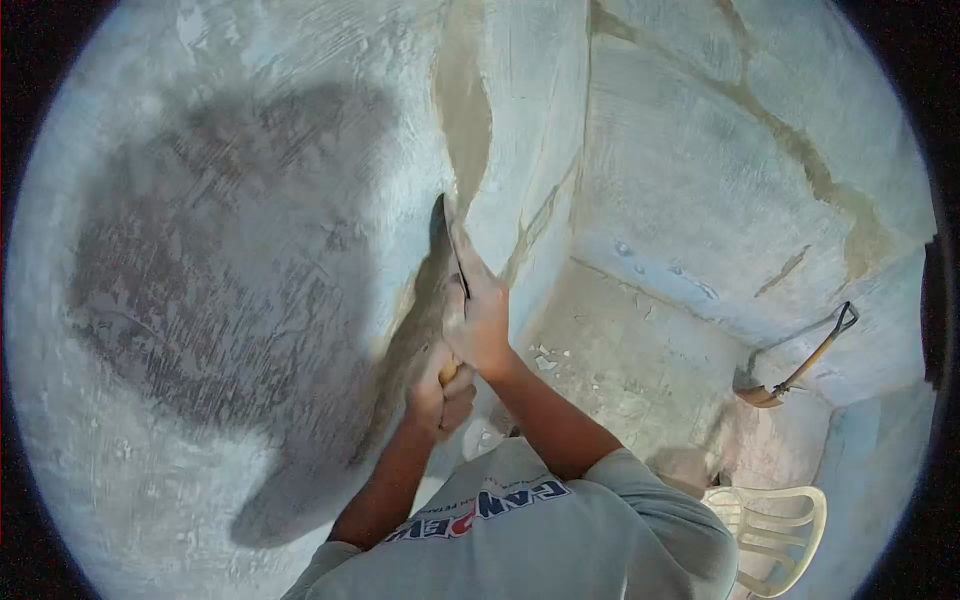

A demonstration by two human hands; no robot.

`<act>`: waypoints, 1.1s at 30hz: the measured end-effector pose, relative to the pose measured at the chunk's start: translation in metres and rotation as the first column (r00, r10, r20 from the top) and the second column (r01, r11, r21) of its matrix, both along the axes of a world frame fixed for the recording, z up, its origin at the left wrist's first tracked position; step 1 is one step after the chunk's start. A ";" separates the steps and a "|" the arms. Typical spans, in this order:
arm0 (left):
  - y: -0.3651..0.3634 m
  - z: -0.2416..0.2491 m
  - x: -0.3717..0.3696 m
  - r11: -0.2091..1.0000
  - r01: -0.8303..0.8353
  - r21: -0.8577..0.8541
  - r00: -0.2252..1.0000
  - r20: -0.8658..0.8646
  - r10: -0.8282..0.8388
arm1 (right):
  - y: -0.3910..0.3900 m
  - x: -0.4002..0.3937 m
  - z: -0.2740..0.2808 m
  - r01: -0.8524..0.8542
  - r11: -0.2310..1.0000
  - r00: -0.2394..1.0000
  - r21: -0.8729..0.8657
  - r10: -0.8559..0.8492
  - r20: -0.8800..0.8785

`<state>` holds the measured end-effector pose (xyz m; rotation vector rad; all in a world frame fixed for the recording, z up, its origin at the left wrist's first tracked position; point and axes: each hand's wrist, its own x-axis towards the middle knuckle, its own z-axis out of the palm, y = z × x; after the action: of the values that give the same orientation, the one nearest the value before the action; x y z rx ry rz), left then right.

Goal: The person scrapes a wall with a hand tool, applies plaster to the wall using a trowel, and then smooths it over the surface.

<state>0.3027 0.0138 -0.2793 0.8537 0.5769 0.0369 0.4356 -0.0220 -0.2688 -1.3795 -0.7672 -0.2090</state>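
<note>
My left hand [437, 393] is wrapped round the yellowish handle of a trowel [460, 264], low in front of my chest. Its thin blade shows nearly edge-on as a dark line, pointing up along the wall. Higher up, my right hand [482, 318] grips the blade, fingers stretched along it and thumb on the other side. The blade's tip is right at the plastered wall [400, 150], just below the lower end of a long brown patch [464, 110]. Dark shadows of my arms and head fall on the wall to the left.
A corner separates this wall from a second wall [690, 150] with a brown filled crack [800, 150]. A shovel [808, 358] leans there. A cream plastic chair [770, 530] stands at lower right. Small rubble [545, 358] lies on the floor [620, 340].
</note>
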 end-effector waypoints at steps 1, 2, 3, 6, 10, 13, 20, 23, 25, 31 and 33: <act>-0.007 -0.006 -0.004 0.999 -0.017 -0.050 1.000 -0.014 0.016 | -0.005 -0.006 0.000 0.008 1.000 0.999 -0.016 -0.008 0.035; -0.018 0.000 -0.005 0.995 -0.095 0.014 0.995 -0.035 0.095 | -0.010 -0.012 0.000 0.020 0.999 0.997 -0.031 -0.018 0.073; -0.014 -0.002 -0.003 0.996 -0.089 0.028 0.996 -0.011 0.089 | -0.011 -0.014 0.000 0.034 0.998 0.994 -0.049 -0.028 0.106; 0.007 0.002 0.010 0.994 0.048 -0.103 0.997 -0.050 -0.054 | 0.001 0.013 0.005 0.070 0.997 0.990 -0.030 -0.066 0.128; -0.003 0.016 0.013 1.000 0.006 0.027 0.996 -0.086 -0.003 | -0.001 0.005 0.003 0.026 0.999 0.996 -0.024 -0.024 0.092; -0.004 -0.008 -0.009 0.999 -0.013 -0.047 1.000 -0.009 0.013 | -0.006 -0.013 -0.001 -0.008 0.999 0.995 -0.040 0.012 0.100; 0.012 0.019 0.022 0.993 0.060 -0.105 0.998 -0.004 -0.061 | 0.009 0.020 0.012 0.031 1.000 0.994 0.001 -0.031 0.103; 0.006 -0.004 -0.004 0.963 0.188 -0.193 0.974 0.165 -0.157 | -0.003 0.005 0.004 -0.056 0.998 0.997 -0.010 0.056 0.045; -0.013 -0.007 -0.014 0.994 -0.028 -0.105 0.995 0.090 0.038 | -0.007 -0.004 0.000 -0.014 0.999 0.992 -0.053 0.020 0.128; 0.016 0.015 0.024 0.985 0.141 -0.097 0.989 0.062 -0.135 | 0.008 0.029 0.015 -0.003 1.000 0.999 -0.019 0.004 0.051; 0.009 0.019 0.017 0.978 0.181 -0.106 0.983 0.030 -0.179 | -0.001 0.015 0.010 -0.054 0.996 0.998 -0.070 0.056 0.021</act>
<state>0.3199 0.0227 -0.2607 0.7965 0.4759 -0.1496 0.4503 -0.0228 -0.2584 -1.4221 -0.8372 -0.1565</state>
